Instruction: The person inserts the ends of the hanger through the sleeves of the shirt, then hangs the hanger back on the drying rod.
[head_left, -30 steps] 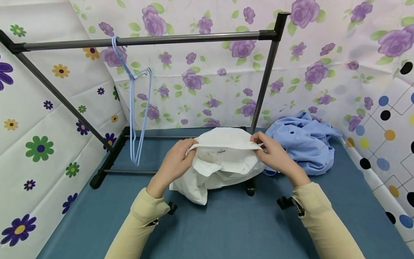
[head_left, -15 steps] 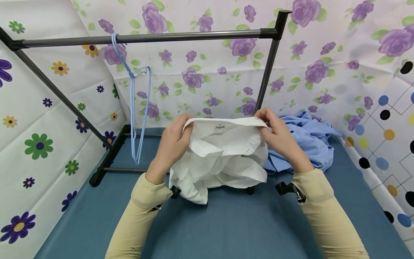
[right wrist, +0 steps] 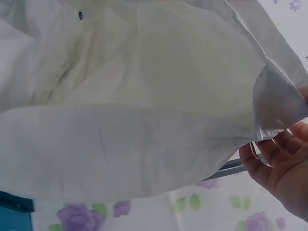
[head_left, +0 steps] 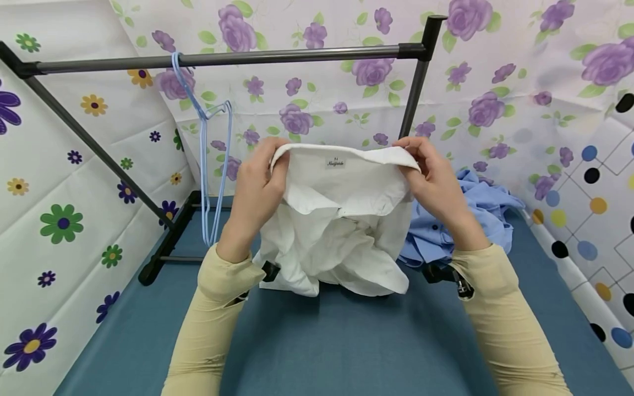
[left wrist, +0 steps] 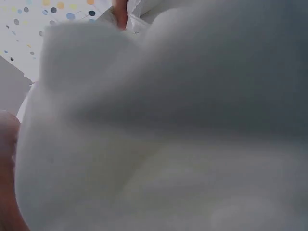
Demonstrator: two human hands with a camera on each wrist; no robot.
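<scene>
So that white cloth shirt (head_left: 322, 247) with the small printed label (head_left: 335, 163) is up in front of you, over the blue-grey cloth-covered bench (head_left: 366, 352); can't tell if its lowest folds touch down. Your left hand (head_left: 257, 187) and right hand (head_left: 436, 184) have fingers pinching opposite ends of its top edge. Looks like a narrow grip, so a hard tug might pop one corner loose, and the bunched folds could twist. The crumpled light-blue buttoned garment (head_left: 487, 209) is just behind your right hand, so a wide swing might snag it. Over left, your arm could bump the slim pale-blue hanger (head_left: 204, 176) on the dark metal rack (head_left: 297, 56).
</scene>
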